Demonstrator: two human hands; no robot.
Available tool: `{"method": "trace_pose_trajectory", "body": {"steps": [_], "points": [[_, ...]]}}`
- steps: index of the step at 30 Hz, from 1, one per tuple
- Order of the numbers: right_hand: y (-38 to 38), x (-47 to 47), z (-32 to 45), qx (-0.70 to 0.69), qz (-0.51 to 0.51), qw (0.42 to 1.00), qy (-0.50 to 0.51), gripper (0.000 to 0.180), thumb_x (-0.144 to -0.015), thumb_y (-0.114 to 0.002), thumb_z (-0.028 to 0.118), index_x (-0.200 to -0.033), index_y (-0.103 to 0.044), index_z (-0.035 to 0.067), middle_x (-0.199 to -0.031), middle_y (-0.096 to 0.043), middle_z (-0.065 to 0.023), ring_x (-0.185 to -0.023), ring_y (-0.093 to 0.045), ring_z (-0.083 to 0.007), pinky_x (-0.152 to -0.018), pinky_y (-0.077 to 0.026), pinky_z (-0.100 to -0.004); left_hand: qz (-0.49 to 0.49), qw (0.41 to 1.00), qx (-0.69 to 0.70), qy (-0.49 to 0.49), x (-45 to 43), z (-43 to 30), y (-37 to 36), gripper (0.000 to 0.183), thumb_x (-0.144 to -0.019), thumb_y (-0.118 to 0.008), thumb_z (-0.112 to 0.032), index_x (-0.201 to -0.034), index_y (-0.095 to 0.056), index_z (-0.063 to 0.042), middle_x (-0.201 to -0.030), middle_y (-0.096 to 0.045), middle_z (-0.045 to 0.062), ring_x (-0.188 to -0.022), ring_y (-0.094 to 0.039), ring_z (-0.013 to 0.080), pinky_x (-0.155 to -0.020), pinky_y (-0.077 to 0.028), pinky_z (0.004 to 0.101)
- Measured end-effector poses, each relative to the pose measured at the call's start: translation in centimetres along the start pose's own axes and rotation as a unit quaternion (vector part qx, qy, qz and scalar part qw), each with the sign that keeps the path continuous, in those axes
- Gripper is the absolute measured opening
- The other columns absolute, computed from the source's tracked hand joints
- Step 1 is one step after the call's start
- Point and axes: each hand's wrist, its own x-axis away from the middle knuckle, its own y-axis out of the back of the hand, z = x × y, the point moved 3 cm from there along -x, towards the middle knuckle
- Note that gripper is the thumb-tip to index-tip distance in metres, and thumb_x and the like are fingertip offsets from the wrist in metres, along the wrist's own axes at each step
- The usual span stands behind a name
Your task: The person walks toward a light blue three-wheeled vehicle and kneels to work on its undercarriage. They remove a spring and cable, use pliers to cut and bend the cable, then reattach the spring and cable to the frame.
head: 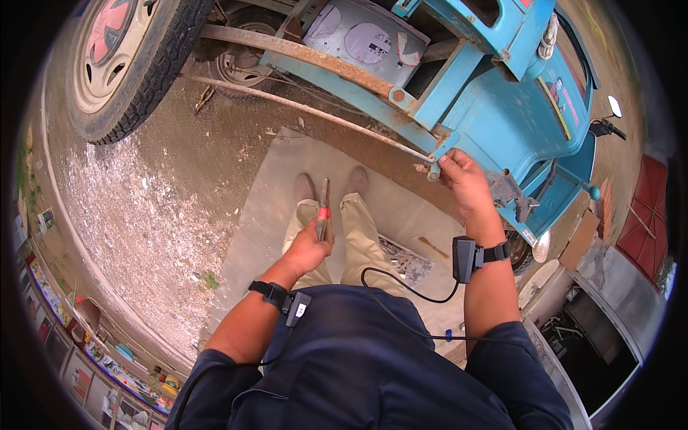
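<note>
In my left hand [307, 251] is a pair of pliers [324, 200], jaws pointing away from me, with a band of red on the handles. My right hand [468, 181] is at a small blue metal lever [445, 144] below the frame of a blue three-wheeled vehicle [478, 115]. Thumb and fingers pinch the lever near its lower end. A long thin rusty rod [312, 112] meets the lever there and runs left towards the rear wheel. What lies behind my right fingers is hidden.
A large tyre [172, 70] stands at upper left. Above the rod runs a rusty frame bar [301, 54], with a grey metal box [371, 37] behind it. Another pair of pliers [204, 99] lies on the ground. A flat sheet [258, 215] lies under my feet. Cables hang from my wrist devices.
</note>
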Motion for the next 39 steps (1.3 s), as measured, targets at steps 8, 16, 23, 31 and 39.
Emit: {"method": "trace_pose_trajectory", "body": {"steps": [8,16,23,31,39], "points": [[-0.8,0.5,0.4,-0.017,-0.045,0.999,-0.017,0.016,-0.101,-0.059,0.016,-0.086,-0.059,0.011,-0.081,-0.068,-0.0021,-0.061,-0.041,-0.0067,-0.063,-0.036,-0.0245,-0.002,1.000,-0.007,0.019,-0.9,3.0,0.5,0.057,-0.079,-0.065,-0.001,-0.134,-0.049,-0.001,-0.112,-0.068,0.011,-0.106,-0.065,0.0224,-0.094,-0.052,0.0342],[-1.7,0.9,1.2,-0.023,-0.057,0.998,-0.014,0.021,-0.101,-0.060,0.017,-0.082,-0.053,0.012,-0.086,-0.070,-0.0050,-0.062,-0.043,-0.0081,-0.063,-0.038,-0.0252,-0.033,0.997,-0.056,-0.033,-1.1,4.5,2.2,0.060,-0.080,-0.063,-0.011,-0.137,-0.049,-0.001,-0.102,-0.071,0.019,-0.093,-0.070,0.0320,-0.084,-0.054,0.0379],[-2.2,1.2,1.7,-0.031,-0.067,0.997,-0.013,0.023,-0.101,-0.061,0.018,-0.081,-0.052,0.012,-0.085,-0.069,-0.0042,-0.062,-0.042,-0.0077,-0.063,-0.037,-0.0256,0.009,0.999,-0.033,0.035,-0.2,1.7,3.0,0.062,-0.079,-0.063,-0.005,-0.139,-0.047,0.000,-0.113,-0.069,0.013,-0.105,-0.066,0.0234,-0.096,-0.051,0.0334],[-1.3,0.9,0.9,-0.010,-0.057,0.998,-0.007,0.021,-0.102,-0.061,0.019,-0.083,-0.054,0.012,-0.074,-0.056,0.0032,-0.064,-0.042,-0.0070,-0.064,-0.037,-0.0256,0.026,0.999,-0.027,0.035,-0.2,0.5,2.9,0.063,-0.078,-0.063,-0.004,-0.139,-0.047,0.000,-0.112,-0.070,0.014,-0.105,-0.067,0.0237,-0.094,-0.052,0.0335],[-0.7,0.6,0.3,0.034,-0.051,0.998,-0.008,0.020,-0.102,-0.059,0.020,-0.085,-0.055,0.011,-0.076,-0.058,0.0024,-0.065,-0.042,-0.0074,-0.066,-0.038,-0.0263,0.013,0.998,-0.053,-0.008,-0.4,-0.3,2.3,0.052,-0.082,-0.061,-0.009,-0.132,-0.050,-0.001,-0.102,-0.071,0.014,-0.092,-0.070,0.0276,-0.082,-0.054,0.0371]]}}
